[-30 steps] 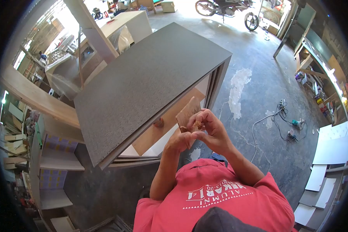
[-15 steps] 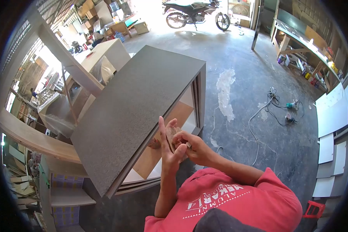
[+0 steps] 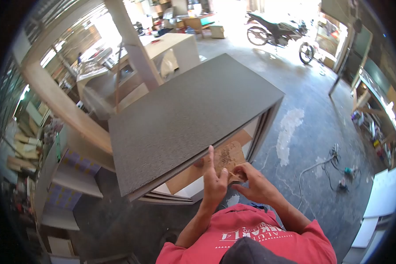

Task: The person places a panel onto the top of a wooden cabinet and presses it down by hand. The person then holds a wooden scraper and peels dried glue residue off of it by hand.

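A brown, speckled sheet (image 3: 231, 155), like worn sandpaper seen from its back, is spread between my hands in front of the open side of a dark grey cabinet (image 3: 193, 119). My left hand (image 3: 214, 182) pinches the sheet's left edge with the thumb, its index finger stretched up close to the cabinet's top edge. At the lower right corner my right hand (image 3: 251, 181) grips a folded part of the sheet; its fingertips are partly hidden. Behind the sheet, the cabinet's interior shows a brown panel (image 3: 182, 179) and white surfaces.
To the left stand a wooden frame (image 3: 70, 103) and an open shelf unit (image 3: 77, 189). Power tools (image 3: 345, 185) with a cable (image 3: 310, 165) lie on the floor at right. White panels (image 3: 385, 189) lean further right. A motorcycle (image 3: 279, 33) is parked at the back.
The brown sheet, bunched between my hands before, is now unfolded and shows its broad face. My right hand has moved to its lower right corner. The view has turned left.
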The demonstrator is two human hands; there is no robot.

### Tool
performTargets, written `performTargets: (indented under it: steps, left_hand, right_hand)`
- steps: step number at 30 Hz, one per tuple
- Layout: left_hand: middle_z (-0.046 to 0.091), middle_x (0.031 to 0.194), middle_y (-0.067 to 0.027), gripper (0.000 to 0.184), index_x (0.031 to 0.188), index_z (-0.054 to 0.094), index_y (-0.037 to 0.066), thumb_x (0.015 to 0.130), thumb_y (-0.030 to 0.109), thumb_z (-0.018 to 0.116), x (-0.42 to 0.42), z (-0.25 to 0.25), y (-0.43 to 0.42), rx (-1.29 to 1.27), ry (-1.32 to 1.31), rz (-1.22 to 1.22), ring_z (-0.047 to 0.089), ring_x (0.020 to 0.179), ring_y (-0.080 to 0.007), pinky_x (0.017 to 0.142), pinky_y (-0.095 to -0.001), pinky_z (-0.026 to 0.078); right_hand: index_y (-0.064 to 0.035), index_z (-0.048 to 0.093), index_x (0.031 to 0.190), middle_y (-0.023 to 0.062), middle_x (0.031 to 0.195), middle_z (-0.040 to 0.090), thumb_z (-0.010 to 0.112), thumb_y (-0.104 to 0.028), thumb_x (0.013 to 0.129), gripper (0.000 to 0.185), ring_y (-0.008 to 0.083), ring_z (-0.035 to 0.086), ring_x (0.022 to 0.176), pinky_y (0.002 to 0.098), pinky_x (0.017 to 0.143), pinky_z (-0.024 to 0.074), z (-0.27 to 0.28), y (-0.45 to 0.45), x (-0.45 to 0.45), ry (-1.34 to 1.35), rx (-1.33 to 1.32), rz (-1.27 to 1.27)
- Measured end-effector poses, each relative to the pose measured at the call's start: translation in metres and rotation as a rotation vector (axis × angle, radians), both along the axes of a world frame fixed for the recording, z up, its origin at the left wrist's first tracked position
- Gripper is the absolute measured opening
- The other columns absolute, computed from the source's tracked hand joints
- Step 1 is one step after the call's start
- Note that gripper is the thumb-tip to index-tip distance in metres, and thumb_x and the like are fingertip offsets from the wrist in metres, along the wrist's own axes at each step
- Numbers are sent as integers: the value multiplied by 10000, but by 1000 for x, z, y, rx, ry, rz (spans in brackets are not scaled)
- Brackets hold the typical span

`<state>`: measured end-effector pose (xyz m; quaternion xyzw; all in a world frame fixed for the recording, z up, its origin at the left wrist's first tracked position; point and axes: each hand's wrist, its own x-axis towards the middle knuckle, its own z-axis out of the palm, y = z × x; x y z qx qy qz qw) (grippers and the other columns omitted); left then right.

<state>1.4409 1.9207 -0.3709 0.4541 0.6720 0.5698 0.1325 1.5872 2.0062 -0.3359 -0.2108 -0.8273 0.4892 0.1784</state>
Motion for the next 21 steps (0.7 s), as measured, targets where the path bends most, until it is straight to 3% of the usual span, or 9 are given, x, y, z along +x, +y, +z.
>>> performTargets:
  steps: [3, 5, 6, 8, 11, 12, 14, 16, 21]
  left_hand:
    - [351, 1534, -279, 759, 1574, 152, -35, 891, 15, 479, -3, 6, -7, 59, -119, 105, 435, 1373, -298, 1138, -359, 343]
    - [394, 1506, -270, 753, 1577, 156, -19, 892, 9, 468, -18, 14, -8, 126, 30, 201, 475, 1342, -293, 1115, -352, 383]
    - [408, 1491, -263, 736, 1570, 150, -40, 893, -28, 441, -19, 26, -11, 198, -142, 154, 480, 1339, -299, 1126, -361, 365]
    - [447, 1450, -221, 728, 1571, 151, -26, 890, -77, 404, -15, 43, -16, 284, -408, 66, 507, 1300, -255, 1122, -361, 377]
    - [445, 1453, -221, 748, 1579, 154, 10, 885, -82, 416, -10, 44, -12, 284, -398, -38, 516, 1292, -256, 1104, -348, 399]
    - [452, 1444, -223, 740, 1573, 174, 18, 884, -93, 421, -7, 39, -8, 299, -456, -47, 519, 1290, -264, 1088, -351, 425]
    - [456, 1440, -224, 731, 1567, 179, 9, 887, -97, 424, -3, 47, -4, 292, -614, -88, 521, 1289, -265, 1082, -358, 437]
    - [503, 1398, -218, 711, 1532, 271, 11, 859, -79, 482, -5, 41, -1, 317, -786, -110, 562, 1259, -299, 1072, -426, 490]
    - [532, 1356, -201, 625, 1506, 313, -11, 913, -24, 510, -3, 36, 18, 263, -810, -181, 589, 1210, -253, 1009, -372, 518]
  right_hand:
    - [3, 560, 1196, 194, 1123, 606, 790, -164, 832, 462, 319, 644, 1036, 404, 873, 523, -5, 6, 6, -149, 188, -102]
    - [-7, 583, 1183, 190, 1110, 609, 777, -136, 838, 416, 309, 658, 991, 392, 839, 538, -1, 11, 6, -232, 162, -88]
    - [-7, 583, 1183, 190, 1110, 609, 777, -136, 838, 416, 309, 658, 991, 392, 839, 538, 3, 11, 6, -242, 153, -102]
    - [-15, 626, 1163, 169, 1068, 612, 755, -101, 851, 348, 304, 665, 946, 376, 783, 554, 13, 7, 4, -28, 199, -60]
    - [-11, 664, 1137, 145, 1047, 614, 737, -83, 854, 301, 307, 657, 935, 361, 769, 558, 21, -8, -10, 310, 37, -95]
    - [-11, 664, 1137, 145, 1047, 614, 737, -83, 854, 301, 307, 657, 935, 361, 769, 558, 17, -7, -10, 301, 37, -127]
    - [-15, 685, 1127, 116, 1035, 622, 733, -52, 838, 296, 288, 654, 934, 353, 766, 563, -2, -1, -12, 364, 473, -33]
    - [-16, 687, 1101, 110, 1022, 627, 740, -44, 821, 286, 280, 651, 931, 353, 756, 561, -11, 5, -9, 351, 557, -39]
    - [-27, 675, 987, 89, 972, 634, 755, -23, 778, 224, 268, 643, 912, 364, 736, 546, -14, 12, -6, 403, 645, -73]
